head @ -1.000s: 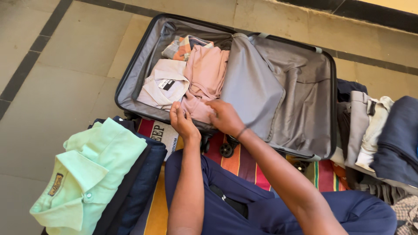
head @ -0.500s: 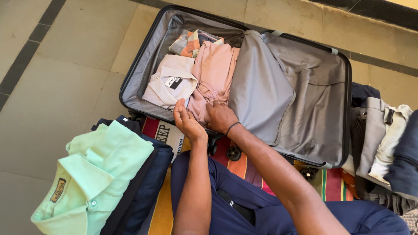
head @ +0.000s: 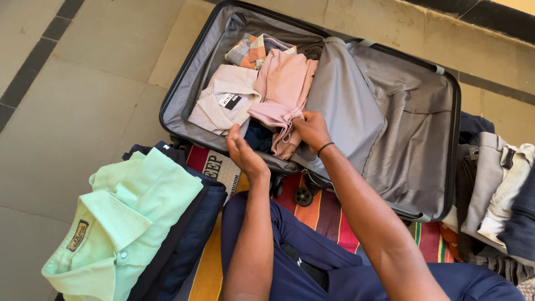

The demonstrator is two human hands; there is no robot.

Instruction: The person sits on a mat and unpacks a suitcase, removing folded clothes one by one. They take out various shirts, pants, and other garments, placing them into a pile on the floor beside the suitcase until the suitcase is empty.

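Right hand (head: 312,129) pinches the near end of the pink folded garment (head: 283,89), fingers closed on a bunched fold, lifting it off whatever dark cloth lies underneath (head: 259,136). The garment lies inside the open suitcase (head: 184,83), in the left compartment, far end still flat on the pile. Left hand (head: 244,153) sits just beside that grip on the near side, open and flat, fingers apart, holding nothing, hovering over the suitcase's near rim. Risks: the pinch takes only a small bunch of fabric, so the fold likely unravels or slips out if pulled further; a creased heap results. Just left of the grip lies the beige collared shirt (head: 225,100), touching the pink one, so a drag could shift or rumple it. Right of the grip the grey lining flap (head: 345,106) lies loose and could snag the wrist. The checked shirt (head: 259,50) beyond the grip may get pushed. Green shirt stack (head: 128,217) sits well apart, safe.
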